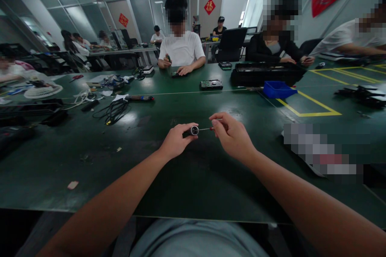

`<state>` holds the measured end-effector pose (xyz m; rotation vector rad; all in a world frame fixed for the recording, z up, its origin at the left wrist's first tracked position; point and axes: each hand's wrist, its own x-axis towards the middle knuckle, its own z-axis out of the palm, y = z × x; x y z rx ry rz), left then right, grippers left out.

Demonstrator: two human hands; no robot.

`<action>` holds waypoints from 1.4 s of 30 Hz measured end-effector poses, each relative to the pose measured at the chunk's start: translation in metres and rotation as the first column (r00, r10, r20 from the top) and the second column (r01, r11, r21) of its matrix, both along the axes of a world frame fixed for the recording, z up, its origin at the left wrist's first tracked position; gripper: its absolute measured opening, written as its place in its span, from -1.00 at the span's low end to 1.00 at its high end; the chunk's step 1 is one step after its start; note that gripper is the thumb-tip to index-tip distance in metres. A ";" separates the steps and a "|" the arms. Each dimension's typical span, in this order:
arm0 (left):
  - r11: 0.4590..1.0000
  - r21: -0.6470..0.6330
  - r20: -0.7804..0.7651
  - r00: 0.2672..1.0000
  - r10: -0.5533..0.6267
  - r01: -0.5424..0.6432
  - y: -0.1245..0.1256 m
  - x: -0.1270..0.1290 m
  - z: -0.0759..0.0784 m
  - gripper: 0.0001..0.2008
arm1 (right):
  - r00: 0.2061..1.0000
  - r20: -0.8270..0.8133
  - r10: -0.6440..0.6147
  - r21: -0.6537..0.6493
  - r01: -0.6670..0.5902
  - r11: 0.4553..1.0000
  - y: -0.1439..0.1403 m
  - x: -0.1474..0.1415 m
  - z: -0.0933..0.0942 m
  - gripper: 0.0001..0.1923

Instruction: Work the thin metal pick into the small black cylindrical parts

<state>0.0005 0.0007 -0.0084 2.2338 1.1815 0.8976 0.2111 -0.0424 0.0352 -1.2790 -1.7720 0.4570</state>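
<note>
Over the green table (169, 192), my left hand (175, 141) is closed around a short black cylinder with a silver-rimmed round end (194, 130), somewhat like a flashlight. That end faces me and looks hollow and dark inside. My right hand (234, 135) pinches the reddish handle of a thin screwdriver (205, 129), partly hidden by the fingers. Its metal shaft points left and meets the cylinder's rim; whether the tip is inside or only against it, I cannot tell.
Tangled black cables (113, 110) and a soldering-iron-like tool (140, 98) lie to the left. A hard drive (211, 84), a blue bin (279, 89) and a long black casing (267, 74) stand ahead. A blurred-out white packet (313, 152) lies right. Across the table a person (182, 48) works.
</note>
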 end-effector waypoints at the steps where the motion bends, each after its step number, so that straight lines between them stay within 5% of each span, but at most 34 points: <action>1: 1.000 0.000 0.006 1.000 0.005 -0.005 0.000 0.000 0.000 -0.59 | 1.000 0.001 0.003 0.001 -0.003 1.000 0.000 0.000 -0.001 -0.78; 9: 1.000 0.007 0.040 0.999 0.028 -0.028 0.002 0.000 0.000 -0.60 | 0.998 -0.055 0.013 0.018 -0.012 1.000 0.000 -0.001 -0.003 -0.84; 14: 1.000 0.020 0.020 1.000 0.004 -0.004 0.002 0.000 -0.002 -0.59 | 0.998 -0.056 0.028 -0.035 -0.030 0.999 -0.001 0.000 -0.002 -0.71; 25: 1.000 0.020 0.038 0.999 0.021 -0.022 0.002 -0.001 -0.001 -0.59 | 0.993 -0.117 -0.002 -0.010 0.001 1.000 0.001 -0.001 -0.006 -0.86; 32: 1.000 -0.004 -0.014 1.000 0.016 -0.016 0.000 0.000 0.002 -0.60 | 0.997 -0.078 0.013 -0.052 -0.017 0.998 0.001 0.001 -0.003 -0.70; 42: 1.000 0.000 -0.007 1.000 0.013 -0.013 0.000 0.001 0.001 -0.60 | 0.989 -0.141 0.045 -0.053 -0.053 0.997 0.000 0.001 -0.005 -0.88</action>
